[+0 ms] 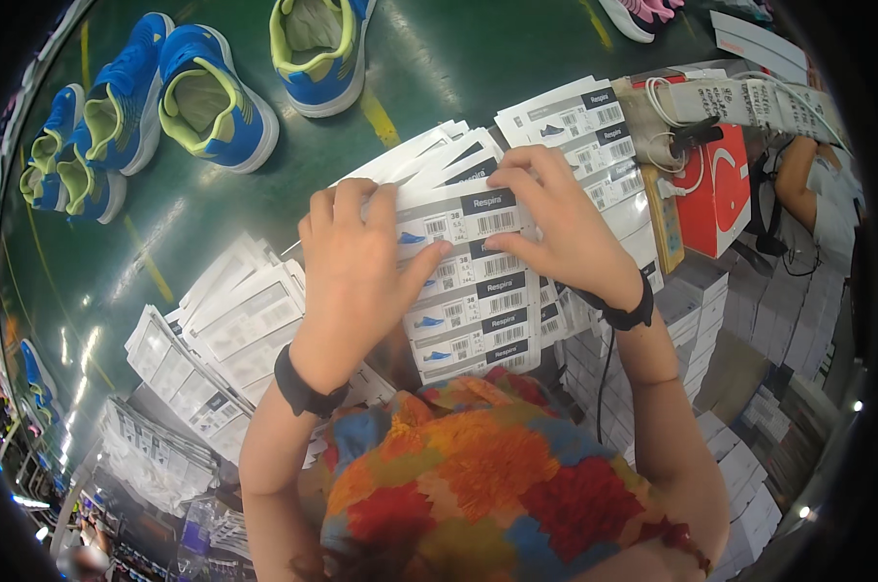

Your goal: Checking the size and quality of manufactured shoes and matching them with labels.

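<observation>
A sheet of shoe labels [473, 315], white with dark header blocks, barcodes and small blue shoe pictures, is held upright before me. My left hand [351, 262] is closed on its upper left part, fingers curled near the top edge and thumb on the front. My right hand [560, 223] grips the upper right corner, fingers bent at the top and thumb on the printed face. Behind this sheet lies a fanned pile of white label sheets [429, 155]. More label sheets [608, 145] lie to the right of my right hand.
Several blue running shoes [221, 102] with lime linings stand on the green table [225, 204]. Stacked label sheets [230, 320] lie left of my arm. On the right are a red box [715, 189], a white cable [657, 102], white boxes [696, 310] and another person's arm [798, 179].
</observation>
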A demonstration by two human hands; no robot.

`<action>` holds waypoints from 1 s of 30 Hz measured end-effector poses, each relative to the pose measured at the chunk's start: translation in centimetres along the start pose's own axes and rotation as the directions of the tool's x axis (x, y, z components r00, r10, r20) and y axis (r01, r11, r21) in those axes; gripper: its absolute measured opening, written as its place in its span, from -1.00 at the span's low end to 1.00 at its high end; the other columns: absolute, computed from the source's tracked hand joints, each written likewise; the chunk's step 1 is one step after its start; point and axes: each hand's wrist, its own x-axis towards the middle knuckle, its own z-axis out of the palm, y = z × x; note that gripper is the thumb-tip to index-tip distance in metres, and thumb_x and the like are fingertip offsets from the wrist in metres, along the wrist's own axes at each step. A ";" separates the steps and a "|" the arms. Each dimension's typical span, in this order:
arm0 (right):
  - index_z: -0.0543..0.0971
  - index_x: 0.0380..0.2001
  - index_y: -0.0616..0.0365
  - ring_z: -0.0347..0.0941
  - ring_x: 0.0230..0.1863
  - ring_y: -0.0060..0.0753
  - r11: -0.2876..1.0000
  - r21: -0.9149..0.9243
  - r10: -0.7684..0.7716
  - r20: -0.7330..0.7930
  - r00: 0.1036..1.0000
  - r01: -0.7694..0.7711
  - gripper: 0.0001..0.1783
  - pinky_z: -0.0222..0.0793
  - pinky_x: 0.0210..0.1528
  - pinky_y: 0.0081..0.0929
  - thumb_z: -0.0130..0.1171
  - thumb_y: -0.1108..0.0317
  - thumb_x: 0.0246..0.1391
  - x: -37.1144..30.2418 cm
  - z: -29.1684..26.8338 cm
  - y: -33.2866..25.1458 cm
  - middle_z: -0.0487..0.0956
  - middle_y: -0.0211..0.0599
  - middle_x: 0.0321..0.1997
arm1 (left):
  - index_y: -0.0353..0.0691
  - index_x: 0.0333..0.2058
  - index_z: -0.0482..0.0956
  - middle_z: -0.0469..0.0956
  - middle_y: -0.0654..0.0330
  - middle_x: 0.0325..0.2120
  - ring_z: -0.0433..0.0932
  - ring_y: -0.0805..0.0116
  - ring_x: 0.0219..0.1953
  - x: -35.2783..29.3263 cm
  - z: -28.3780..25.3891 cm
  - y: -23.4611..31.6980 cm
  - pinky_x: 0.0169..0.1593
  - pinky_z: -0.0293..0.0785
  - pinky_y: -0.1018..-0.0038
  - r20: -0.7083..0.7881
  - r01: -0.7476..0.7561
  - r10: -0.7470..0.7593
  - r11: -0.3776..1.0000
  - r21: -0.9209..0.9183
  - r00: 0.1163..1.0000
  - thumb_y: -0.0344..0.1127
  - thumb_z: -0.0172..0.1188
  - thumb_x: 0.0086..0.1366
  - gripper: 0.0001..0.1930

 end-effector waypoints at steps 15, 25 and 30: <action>0.57 -0.39 0.19 0.49 -0.27 -0.17 0.553 0.818 -0.577 0.241 0.780 0.156 -0.61 0.41 -0.23 -0.41 0.44 0.13 -0.13 2.2 -7.1 1.9 0.56 -0.17 -0.26 | -0.35 -0.30 0.50 0.59 -0.02 -0.27 0.60 0.06 -0.27 -4.9 -2.9 2.4 -0.25 0.56 0.28 -0.051 -0.141 0.136 0.825 -0.548 0.989 -0.56 0.28 -0.07 -0.72; 0.48 -0.38 0.17 0.49 -0.08 -0.12 0.968 0.040 -0.253 0.174 0.952 0.250 -0.76 0.38 -0.01 -0.29 0.32 0.32 -0.02 5.0 -2.3 1.1 0.57 -0.25 -0.13 | -0.28 -0.47 0.60 0.62 0.03 -0.27 0.62 0.09 -0.23 -4.2 -3.7 2.2 -0.23 0.56 0.22 -0.128 -0.173 0.127 0.864 -0.473 0.984 -0.51 0.24 -0.17 -0.82; 0.55 -0.25 0.22 0.53 -0.32 -0.30 0.560 0.829 -0.484 0.327 0.812 -0.001 -0.75 0.41 -0.29 -0.49 0.28 0.45 -0.06 4.6 -2.9 3.2 0.58 -0.18 -0.19 | -0.21 -0.36 0.61 0.62 0.06 -0.23 0.59 0.07 -0.11 -4.5 -3.9 1.6 0.21 0.23 -0.10 0.024 0.043 -0.036 0.817 -0.575 0.999 -0.56 0.18 -0.19 -0.70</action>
